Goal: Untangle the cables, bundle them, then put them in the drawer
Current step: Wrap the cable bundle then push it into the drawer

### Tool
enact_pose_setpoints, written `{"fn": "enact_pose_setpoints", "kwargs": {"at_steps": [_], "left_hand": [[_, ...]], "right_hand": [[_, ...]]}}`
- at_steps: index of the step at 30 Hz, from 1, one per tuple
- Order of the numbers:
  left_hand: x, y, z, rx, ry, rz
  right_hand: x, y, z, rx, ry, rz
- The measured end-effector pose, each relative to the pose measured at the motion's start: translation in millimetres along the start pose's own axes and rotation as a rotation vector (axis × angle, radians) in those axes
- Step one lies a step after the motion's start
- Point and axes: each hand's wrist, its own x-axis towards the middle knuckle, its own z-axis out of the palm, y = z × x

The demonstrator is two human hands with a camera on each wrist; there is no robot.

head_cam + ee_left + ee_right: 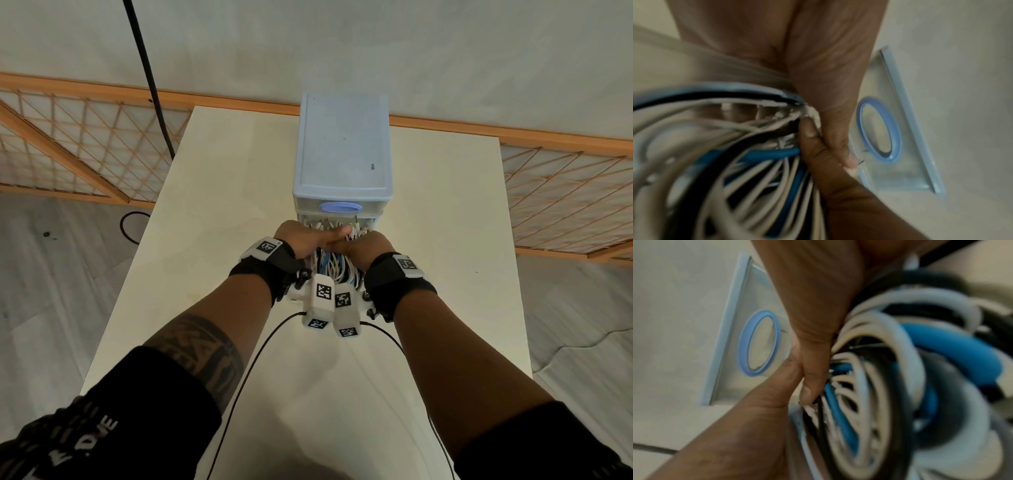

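Two hands meet at the front of the pale blue plastic drawer box (342, 150), which stands at the far edge of the cream desk (219, 192), toward its right side. The left hand (303, 240) and the right hand (368, 248) are both curled round the bundle of white, blue and black cables (337, 267). The thumbs press together on top of it. The bundle sits in the clear pulled-out drawer (337, 222) just under the top drawer with the round blue handle (340, 207). White plug ends stick up at the back of the open drawer, close to the box.

The wrist views are blurry, so I cannot be sure how deep the loops lie, but they seem only partly tucked in. Some loops hang out toward the person, over the drawer's front edge.

What could go wrong? If the hands let go too soon, the springy loops could pop open and spill onto the desk. The plug ends could catch on the drawer above and stop this drawer from sliding shut. A hard push could slide the light box toward the far edge. Loops left over the rim could get pinched.
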Motion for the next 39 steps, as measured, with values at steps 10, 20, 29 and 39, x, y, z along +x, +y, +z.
{"fn": "enact_pose_setpoints", "kwargs": {"at_steps": [10, 20, 29, 39], "left_hand": [[9.4, -8.7, 11.0, -0.075, 0.169, -0.008], [-2.3, -2.0, 6.4, 0.009, 0.065, -0.017], [-32.8, -21.2, 9.6, 0.067, 0.029, 0.098], [-21.9, -7.2, 17.7, 0.171, 0.217, 0.086]], "right_hand": [[-15.0, 18.7, -13.3, 0.516, -0.148, -0.006], [-4.1, 5.8, -6.4, 0.2, 0.039, -0.021], [-0.3, 10.0, -2.0, 0.277, -0.03, 0.005], [-8.6, 24.4, -2.5, 0.395, 0.144, -0.153]]}}
